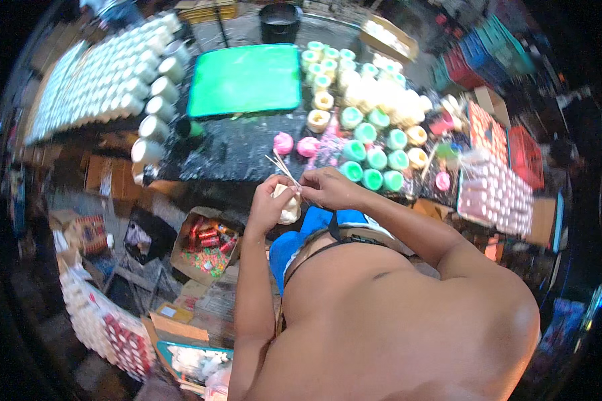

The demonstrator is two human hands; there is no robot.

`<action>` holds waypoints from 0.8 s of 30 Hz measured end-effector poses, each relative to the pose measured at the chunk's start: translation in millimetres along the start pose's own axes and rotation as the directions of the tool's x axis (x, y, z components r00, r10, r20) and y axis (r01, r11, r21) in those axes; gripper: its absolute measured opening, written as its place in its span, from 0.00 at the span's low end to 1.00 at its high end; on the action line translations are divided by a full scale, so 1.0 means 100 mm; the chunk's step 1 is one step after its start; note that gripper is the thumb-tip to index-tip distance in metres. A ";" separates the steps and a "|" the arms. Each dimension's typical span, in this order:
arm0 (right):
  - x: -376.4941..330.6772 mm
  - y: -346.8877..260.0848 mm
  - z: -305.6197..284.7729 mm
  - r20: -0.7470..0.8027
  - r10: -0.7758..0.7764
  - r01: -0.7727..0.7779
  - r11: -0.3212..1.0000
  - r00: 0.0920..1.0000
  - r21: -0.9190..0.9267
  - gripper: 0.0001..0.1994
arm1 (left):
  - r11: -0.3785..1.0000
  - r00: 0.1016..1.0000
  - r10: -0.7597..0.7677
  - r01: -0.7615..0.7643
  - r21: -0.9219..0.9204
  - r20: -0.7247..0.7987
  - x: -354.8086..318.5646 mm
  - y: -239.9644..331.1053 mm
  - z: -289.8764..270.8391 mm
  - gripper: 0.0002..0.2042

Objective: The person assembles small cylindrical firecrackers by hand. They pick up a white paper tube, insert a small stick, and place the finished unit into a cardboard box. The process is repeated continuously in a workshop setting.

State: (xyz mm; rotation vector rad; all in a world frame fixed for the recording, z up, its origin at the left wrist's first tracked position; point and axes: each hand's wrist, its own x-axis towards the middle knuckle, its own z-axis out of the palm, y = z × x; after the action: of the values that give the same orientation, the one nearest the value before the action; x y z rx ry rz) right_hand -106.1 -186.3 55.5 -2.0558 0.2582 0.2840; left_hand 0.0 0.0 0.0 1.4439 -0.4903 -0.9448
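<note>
In front of my belly, at the table's near edge, my left hand (270, 202) is closed around a pale cream-coloured lump (289, 208). A few thin white sticks (279, 163) poke up between my two hands. My right hand (328, 187) pinches near the lower ends of these sticks, its fingertips meeting my left thumb. My fingers partly hide the lump and the stick ends. Just beyond my hands, two bright pink rounded pieces (283, 143) sit on the dark table (247, 144). To the right stand several cream cups with green inside (364, 132).
A bright green tray (246, 80) lies at the back of the table. Rows of white cups (155, 107) fill the left side. At right is a rack of pink-and-white pieces (491, 190). On the floor at left sits a cardboard box (184, 230) of colourful bits.
</note>
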 end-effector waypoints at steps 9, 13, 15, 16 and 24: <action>-1.47 1.75 -0.87 -0.309 0.214 -0.109 0.940 0.927 0.324 0.16 | 0.972 0.933 -0.212 0.231 -0.032 0.289 0.87 -0.11 1.97 0.06; -2.33 2.37 -1.29 -0.406 0.485 -0.232 0.815 0.775 0.531 0.13 | 0.928 0.931 -0.334 0.352 -0.123 0.144 0.99 -0.45 2.47 0.09; -2.76 3.00 -1.41 -0.435 0.629 -0.355 0.750 0.644 0.558 0.13 | 0.894 0.907 -0.392 0.415 -0.169 0.152 1.02 -0.62 2.67 0.12; -2.94 3.47 -1.38 -0.527 0.611 -0.431 0.791 0.591 0.434 0.13 | 0.868 0.895 -0.419 0.445 -0.219 0.157 1.03 -0.65 2.79 0.13; -2.98 4.33 -1.72 -0.727 0.528 -0.722 0.689 0.438 0.065 0.14 | 0.633 0.751 -0.554 0.660 -0.405 0.359 1.20 -0.92 3.60 0.21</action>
State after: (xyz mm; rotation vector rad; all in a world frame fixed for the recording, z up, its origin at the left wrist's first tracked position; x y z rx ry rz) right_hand -502.6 -523.9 -130.6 -2.1548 1.5999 -0.0582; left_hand -236.2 -301.3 -76.8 1.0141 0.1561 -1.6461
